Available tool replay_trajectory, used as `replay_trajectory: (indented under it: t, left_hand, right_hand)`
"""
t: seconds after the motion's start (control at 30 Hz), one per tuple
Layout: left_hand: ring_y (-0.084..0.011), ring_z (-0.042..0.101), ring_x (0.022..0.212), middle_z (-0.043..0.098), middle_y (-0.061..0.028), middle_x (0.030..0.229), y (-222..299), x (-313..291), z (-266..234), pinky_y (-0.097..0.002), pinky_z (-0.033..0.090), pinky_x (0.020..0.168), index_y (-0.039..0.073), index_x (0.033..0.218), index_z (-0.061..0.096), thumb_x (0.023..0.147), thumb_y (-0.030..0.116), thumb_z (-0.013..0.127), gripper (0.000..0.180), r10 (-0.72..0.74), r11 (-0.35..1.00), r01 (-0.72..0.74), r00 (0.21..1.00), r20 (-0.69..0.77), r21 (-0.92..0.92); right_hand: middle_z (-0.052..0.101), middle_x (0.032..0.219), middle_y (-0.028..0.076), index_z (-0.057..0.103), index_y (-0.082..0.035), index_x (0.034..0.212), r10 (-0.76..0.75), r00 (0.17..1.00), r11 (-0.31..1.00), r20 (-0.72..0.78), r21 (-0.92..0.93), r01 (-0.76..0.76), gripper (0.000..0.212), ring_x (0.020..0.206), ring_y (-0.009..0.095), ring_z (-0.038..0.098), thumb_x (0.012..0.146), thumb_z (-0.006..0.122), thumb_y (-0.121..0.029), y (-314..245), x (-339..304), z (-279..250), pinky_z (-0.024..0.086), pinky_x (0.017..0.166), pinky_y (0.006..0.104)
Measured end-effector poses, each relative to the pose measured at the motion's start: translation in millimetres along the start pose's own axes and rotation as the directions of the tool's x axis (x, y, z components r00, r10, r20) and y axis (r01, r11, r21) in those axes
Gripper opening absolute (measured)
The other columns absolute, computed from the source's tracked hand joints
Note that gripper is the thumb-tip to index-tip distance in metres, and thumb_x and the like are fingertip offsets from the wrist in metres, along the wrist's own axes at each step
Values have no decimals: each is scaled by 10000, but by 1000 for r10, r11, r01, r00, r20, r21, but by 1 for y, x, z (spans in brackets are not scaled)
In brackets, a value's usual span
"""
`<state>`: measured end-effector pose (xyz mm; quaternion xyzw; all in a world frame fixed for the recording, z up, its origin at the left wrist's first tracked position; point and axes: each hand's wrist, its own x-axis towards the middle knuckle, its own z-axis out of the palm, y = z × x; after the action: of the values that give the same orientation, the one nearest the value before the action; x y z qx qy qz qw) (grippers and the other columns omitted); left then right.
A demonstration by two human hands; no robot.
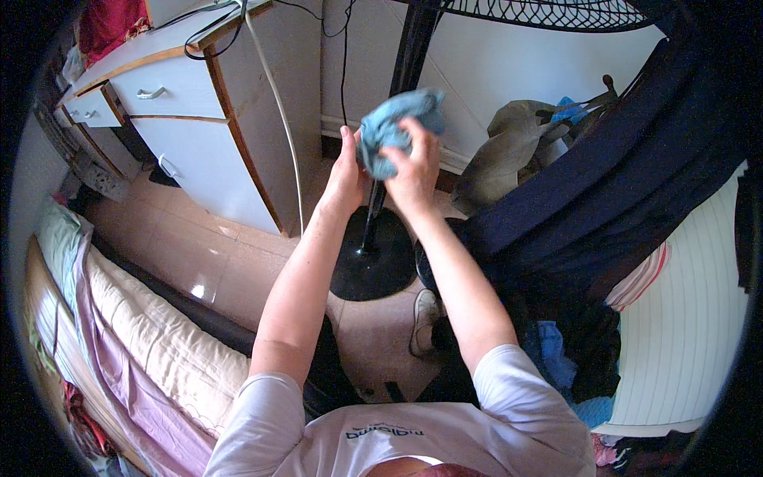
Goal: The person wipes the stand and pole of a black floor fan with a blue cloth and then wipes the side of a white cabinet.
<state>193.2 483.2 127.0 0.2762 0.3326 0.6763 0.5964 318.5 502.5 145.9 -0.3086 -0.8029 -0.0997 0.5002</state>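
My two bare hands are raised in front of me. The right hand (415, 168) bunches a blue-green fabric cloth (389, 127), fingers curled over its folds; the left hand (345, 176) stands thumb-up at the cloth's left edge, and I cannot tell whether its hidden fingers grip. The cloth is in the air before a slim black pole (409, 67); whether they touch is unclear. I judge it light, limp and hard to damage, best gathered by a thick middle fold, since a loose corner would flop. I count one cloth, one pole and, lower down, one round black base (369, 274) on the tiled floor (179, 215), right of the near bottom corner of a white, brown-edged cabinet (191, 159). Farther off is one black wire guard (556, 14).
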Motion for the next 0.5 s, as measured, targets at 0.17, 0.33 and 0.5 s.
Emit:
replay_trajectory:
  t: [0.17, 0.33, 0.5]
  left_hand:
    - [-224, 454, 1212, 428, -59, 1396, -18, -1, -14, -380, 431, 946, 137, 1392, 383, 933, 599, 346, 653, -153, 961, 150, 988, -6, 232]
    - [-257, 299, 1333, 367, -35, 1455, -1, -19, -5, -488, 253, 1043, 152, 1417, 357, 952, 533, 377, 602, -6, 871, -20, 999, 52, 491]
    - [-179, 465, 1185, 493, -118, 1322, -2, -15, 9, -300, 340, 1013, 95, 1390, 399, 942, 243, 537, 491, 212, 864, -232, 973, 94, 447]
  right_hand:
    - [512, 1190, 169, 667, -37, 769, 406, 896, 842, 179, 307, -443, 190, 1124, 358, 497, 602, 756, -40, 13, -88, 17, 405, 948, 409]
    - [614, 1047, 45, 620, -16, 1008, 751, 593, 25, 291, 885, -465, 277, 979, 177, 587, 774, 679, -151, 35, -58, -22, 451, 880, 337]
    - [613, 1098, 66, 586, -7, 1109, 629, 735, 219, 253, 850, -480, 347, 982, 177, 583, 843, 648, -221, 55, 21, -28, 451, 865, 333]
